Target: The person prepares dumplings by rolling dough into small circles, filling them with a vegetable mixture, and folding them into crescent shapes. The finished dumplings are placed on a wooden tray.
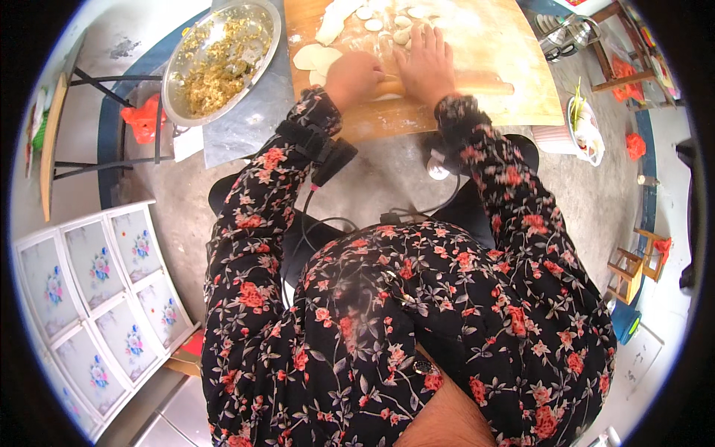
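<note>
A wooden rolling pin [486, 87] lies crosswise on a floured wooden board [503, 112]. My left hand [354, 81] is curled round its left part, which is hidden. My right hand [427, 67] lies flat over the middle of the pin, fingers stretched away from me and slightly apart. Under the pin, between my hands, the edge of a pale dough piece [388, 96] shows. Thin dough rounds [315, 57] overlap beside my left hand. Beyond my hands are a long dough strip [338, 22] and several small dough pieces [373, 25].
A steel bowl [268, 56] of chopped filling [220, 67] stands left of the board on a grey surface [246, 123]. To the right, a pinkish bin [550, 139] stands on the floor. A white floral cabinet [100, 313] is at lower left, small wooden stools [628, 271] at right.
</note>
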The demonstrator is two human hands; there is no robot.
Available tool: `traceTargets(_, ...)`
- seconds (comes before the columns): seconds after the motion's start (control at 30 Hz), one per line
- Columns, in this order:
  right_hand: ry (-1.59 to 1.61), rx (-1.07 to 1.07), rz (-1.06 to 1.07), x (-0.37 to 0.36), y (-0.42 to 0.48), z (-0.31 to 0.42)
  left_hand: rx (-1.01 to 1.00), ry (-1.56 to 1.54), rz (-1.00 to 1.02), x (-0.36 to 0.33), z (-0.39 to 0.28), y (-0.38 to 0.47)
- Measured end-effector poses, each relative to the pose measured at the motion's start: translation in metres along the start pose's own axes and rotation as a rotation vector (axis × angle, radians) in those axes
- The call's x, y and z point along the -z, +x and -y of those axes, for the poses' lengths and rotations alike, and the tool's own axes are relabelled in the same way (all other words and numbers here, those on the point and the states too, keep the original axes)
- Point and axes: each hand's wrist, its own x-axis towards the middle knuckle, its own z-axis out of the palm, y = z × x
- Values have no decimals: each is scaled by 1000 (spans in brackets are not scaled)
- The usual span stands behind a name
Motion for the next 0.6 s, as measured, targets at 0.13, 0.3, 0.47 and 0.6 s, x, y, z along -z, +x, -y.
traceTargets(0.13, -6, -24, 323, 8, -44, -7, 120, -393, -26, -6, 0, 0)
traceTargets(0.3, -21, 31, 84, -9, -25, -10, 275, -434, 362, 15, 16, 1)
traceTargets(0.47, 5, -30, 107, -6, -11, -3, -4, -106, -53, 2, 1, -1)
traceTargets(0.6, -12, 32, 231, 20, -47, -1, 243, -516, 88, -1, 8, -2)
